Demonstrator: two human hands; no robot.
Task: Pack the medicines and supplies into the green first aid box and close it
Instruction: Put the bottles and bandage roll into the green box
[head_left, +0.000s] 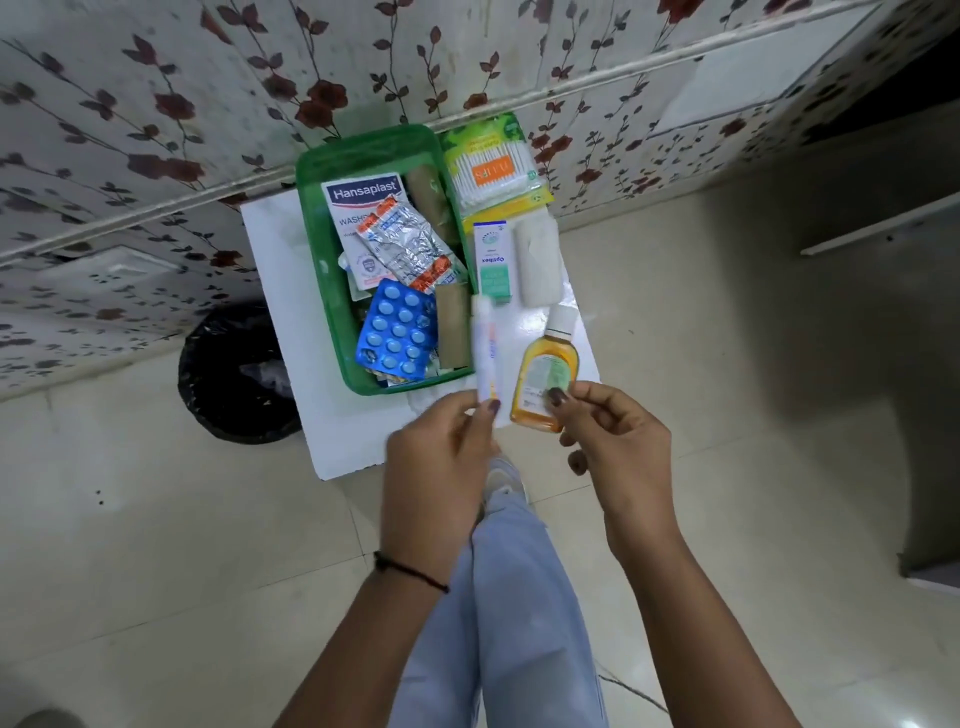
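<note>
One head-worn wide-angle camera looks steeply down and forward from standing height. The white counter (291, 291) carrying the green first aid box (332, 291) occupies the upper centre of the frame, close to the lens. Both forearms enter from the bottom edge. The floral wall (156, 130) curves across the top; floor tiles (156, 519) fill the lower frame.

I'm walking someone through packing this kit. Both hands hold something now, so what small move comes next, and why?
Probably lower the white tube in the left hand into the green box: it already hangs over the box's near right edge, while the right hand holds the amber bottle further out.
</note>
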